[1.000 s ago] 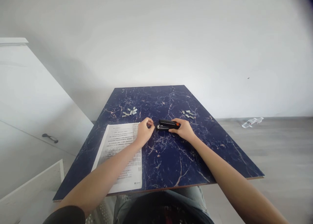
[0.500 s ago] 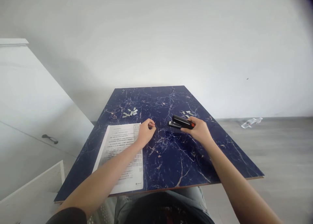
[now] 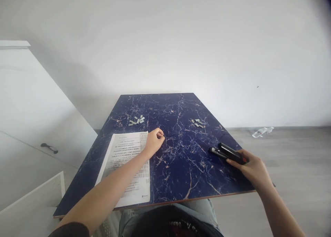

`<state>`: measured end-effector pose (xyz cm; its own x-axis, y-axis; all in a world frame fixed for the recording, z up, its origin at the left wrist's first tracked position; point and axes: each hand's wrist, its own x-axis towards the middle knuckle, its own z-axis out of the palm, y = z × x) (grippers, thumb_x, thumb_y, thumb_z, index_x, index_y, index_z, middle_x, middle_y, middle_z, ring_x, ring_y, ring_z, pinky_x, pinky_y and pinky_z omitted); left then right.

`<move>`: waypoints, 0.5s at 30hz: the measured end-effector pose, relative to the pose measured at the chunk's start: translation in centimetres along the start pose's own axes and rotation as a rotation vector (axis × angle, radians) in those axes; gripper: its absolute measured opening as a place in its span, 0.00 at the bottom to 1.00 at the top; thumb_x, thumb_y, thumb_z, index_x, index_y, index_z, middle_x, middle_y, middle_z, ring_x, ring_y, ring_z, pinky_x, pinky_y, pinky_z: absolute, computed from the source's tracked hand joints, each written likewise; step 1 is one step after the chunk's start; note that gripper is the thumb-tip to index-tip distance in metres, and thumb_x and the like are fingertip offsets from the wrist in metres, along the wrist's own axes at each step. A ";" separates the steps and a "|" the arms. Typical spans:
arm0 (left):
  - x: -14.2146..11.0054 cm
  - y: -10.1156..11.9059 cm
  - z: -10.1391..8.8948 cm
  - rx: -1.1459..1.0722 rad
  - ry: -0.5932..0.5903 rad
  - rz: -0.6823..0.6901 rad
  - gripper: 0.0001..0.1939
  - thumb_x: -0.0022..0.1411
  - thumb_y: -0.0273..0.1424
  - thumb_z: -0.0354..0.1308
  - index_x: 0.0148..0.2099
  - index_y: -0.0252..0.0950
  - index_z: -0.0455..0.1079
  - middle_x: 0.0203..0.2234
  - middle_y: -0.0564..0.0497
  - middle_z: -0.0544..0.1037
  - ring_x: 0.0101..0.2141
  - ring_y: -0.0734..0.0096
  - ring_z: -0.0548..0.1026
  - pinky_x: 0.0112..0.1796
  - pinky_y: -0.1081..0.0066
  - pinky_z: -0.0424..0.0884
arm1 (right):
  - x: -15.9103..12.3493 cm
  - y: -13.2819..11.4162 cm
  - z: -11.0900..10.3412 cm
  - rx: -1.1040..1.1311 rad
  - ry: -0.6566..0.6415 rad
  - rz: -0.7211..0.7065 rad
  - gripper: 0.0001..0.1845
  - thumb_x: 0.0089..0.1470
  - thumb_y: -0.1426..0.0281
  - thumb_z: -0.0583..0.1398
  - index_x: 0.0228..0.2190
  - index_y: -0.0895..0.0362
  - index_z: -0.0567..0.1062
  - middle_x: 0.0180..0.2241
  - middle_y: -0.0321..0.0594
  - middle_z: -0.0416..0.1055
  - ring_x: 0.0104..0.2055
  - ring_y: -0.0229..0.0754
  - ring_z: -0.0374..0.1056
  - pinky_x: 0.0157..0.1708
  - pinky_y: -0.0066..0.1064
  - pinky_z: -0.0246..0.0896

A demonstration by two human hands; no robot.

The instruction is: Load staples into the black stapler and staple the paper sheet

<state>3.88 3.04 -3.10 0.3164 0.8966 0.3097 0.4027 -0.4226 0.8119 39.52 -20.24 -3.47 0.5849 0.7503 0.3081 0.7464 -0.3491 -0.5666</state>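
Head view. Right hand [image 3: 249, 163] shut around the rear of the stapler [image 3: 229, 152], thumb on the near side, fingers on the far side. Grip taken at the rear, presumably so the nose and the gap between its arms stay free of the fingers. Stapler lies toward the right edge of the worktop [image 3: 178, 178], nose pointing left and away from the body; whether it touches the surface, cannot tell.

Left hand [image 3: 154, 140] at the upper right corner of the paper [image 3: 126, 145], fingers curled in, thumb near the forefinger. Cannot tell if the tips meet or pinch anything. Forearm crosses above the sheet; possibly it steadies it, contact not clear.

Paper flat, print facing up, squared roughly to the near edge, probably for easy reach. Pale strips, likely staples, in two loose groups beyond: left group [image 3: 137, 121], right group [image 3: 198, 123]. Their spacing seems to leave the middle open for handling.
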 end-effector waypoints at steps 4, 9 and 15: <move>-0.2 0.0 0.1 0.066 -0.074 0.063 0.08 0.54 0.20 0.57 0.33 0.38 0.70 0.28 0.53 0.78 0.32 0.68 0.76 0.37 0.68 0.69 | 0.0 -0.9 0.6 -0.024 -0.104 0.009 0.24 0.41 0.47 0.68 0.33 0.52 0.78 0.23 0.37 0.73 0.26 0.49 0.71 0.26 0.36 0.61; -0.5 0.2 0.3 0.316 -0.165 0.181 0.09 0.55 0.19 0.56 0.33 0.39 0.71 0.30 0.50 0.76 0.35 0.63 0.73 0.41 0.64 0.67 | 0.2 -0.8 1.3 -0.024 -0.115 -0.019 0.26 0.41 0.45 0.67 0.34 0.52 0.77 0.26 0.39 0.74 0.28 0.50 0.72 0.27 0.37 0.62; -0.9 0.4 0.7 0.441 -0.198 0.231 0.09 0.57 0.20 0.54 0.35 0.39 0.71 0.34 0.47 0.74 0.38 0.60 0.72 0.41 0.63 0.65 | -2.4 -4.7 1.1 0.125 0.285 -0.169 0.28 0.47 0.48 0.66 0.46 0.49 0.73 0.49 0.51 0.73 0.52 0.63 0.69 0.47 0.51 0.66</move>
<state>4.31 1.98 -3.40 0.5782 0.7495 0.3223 0.6125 -0.6597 0.4353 34.19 -19.78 -2.41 0.5347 0.5990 0.5961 0.8057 -0.1486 -0.5734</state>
